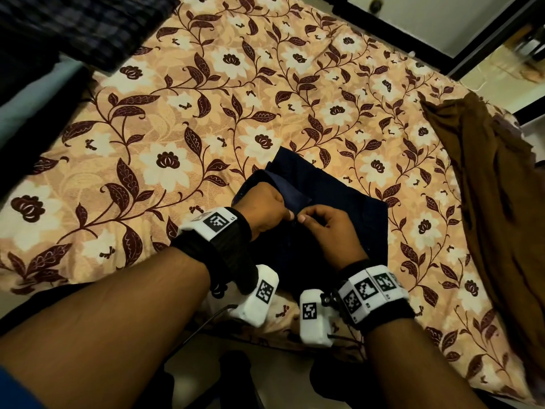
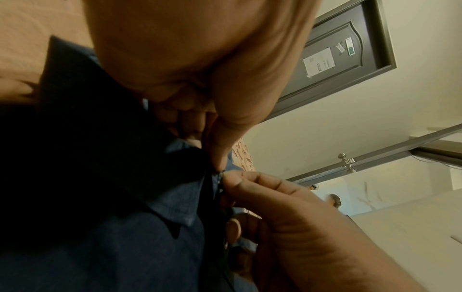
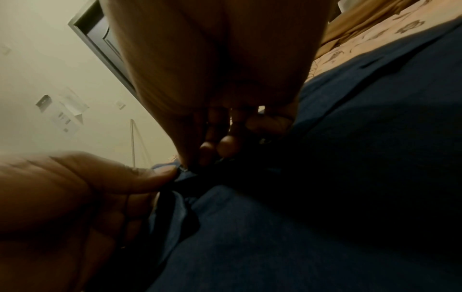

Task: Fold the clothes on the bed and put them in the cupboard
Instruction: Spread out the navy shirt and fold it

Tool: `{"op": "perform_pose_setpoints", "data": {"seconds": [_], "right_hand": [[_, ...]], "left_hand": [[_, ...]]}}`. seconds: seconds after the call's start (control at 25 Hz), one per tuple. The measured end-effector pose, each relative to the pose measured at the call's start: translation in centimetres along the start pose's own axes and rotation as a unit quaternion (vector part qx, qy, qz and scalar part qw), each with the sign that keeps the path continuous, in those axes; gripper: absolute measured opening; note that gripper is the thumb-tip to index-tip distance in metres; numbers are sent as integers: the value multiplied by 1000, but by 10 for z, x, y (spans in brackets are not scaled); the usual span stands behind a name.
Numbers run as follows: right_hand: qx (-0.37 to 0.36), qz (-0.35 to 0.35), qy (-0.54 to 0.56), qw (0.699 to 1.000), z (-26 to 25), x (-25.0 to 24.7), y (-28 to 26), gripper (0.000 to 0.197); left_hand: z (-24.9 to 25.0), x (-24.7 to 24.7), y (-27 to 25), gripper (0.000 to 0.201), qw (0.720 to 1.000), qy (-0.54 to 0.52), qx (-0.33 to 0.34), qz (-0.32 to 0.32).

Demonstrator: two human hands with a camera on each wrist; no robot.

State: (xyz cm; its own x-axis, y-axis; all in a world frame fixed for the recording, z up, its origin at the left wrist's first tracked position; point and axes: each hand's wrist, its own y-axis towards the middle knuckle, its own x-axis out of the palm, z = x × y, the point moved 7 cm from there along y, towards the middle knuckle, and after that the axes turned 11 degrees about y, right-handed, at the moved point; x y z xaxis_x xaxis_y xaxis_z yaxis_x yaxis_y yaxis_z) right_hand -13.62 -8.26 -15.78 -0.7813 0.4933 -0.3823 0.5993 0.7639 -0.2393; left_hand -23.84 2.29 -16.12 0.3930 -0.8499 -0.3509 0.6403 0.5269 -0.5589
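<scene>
Both hands are right together over the navy shirt (image 1: 339,208), which lies on the bed (image 1: 177,119) at its near edge, about six o'clock from the middle of the flowered sheet. The left hand (image 1: 262,208) is curled into a fist, thumb and fingertips pinching the shirt's front edge just below the collar (image 2: 172,205). The right hand (image 1: 330,231) meets it thumb to thumb, its thumb and forefinger pinching the opposite edge of the same opening. From the left wrist view, the two thumbs nearly touch at the placket, with a small pale speck between them; whether that is a button, I cannot tell. From the right wrist view, the right hand's fingers (image 3: 226,144) curl down onto the dark cloth, the left thumb (image 3: 140,179) pressing in from nine o'clock.

Over at three o'clock a brown garment (image 1: 495,202) lies rumpled along the bed's right edge, well apart from the shirt. Up at eleven o'clock a dark checked cloth (image 1: 97,28) sits at the far corner. A dark panelled door (image 2: 342,57) with papers stuck to it shows behind the hands.
</scene>
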Motion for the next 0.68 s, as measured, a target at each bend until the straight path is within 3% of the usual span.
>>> {"op": "perform_pose_setpoints", "data": {"seconds": [0.16,0.36,0.52,0.68], "right_hand": [[23,-18,-16,999,-7,-1,9,14],[37,20,17,999,1,-3,8,17],[16,32,36,999,-4,2,5,14],[-30,41,14,999,-9,3,1,6]], "left_hand": [[-1,-1,3,40,1000,6,10,11],[6,-8,2,28,995,75,56,39],[5,-6,5,41,989,141,44,14],[2,-1,8,39,996,80,32,-11]]}}
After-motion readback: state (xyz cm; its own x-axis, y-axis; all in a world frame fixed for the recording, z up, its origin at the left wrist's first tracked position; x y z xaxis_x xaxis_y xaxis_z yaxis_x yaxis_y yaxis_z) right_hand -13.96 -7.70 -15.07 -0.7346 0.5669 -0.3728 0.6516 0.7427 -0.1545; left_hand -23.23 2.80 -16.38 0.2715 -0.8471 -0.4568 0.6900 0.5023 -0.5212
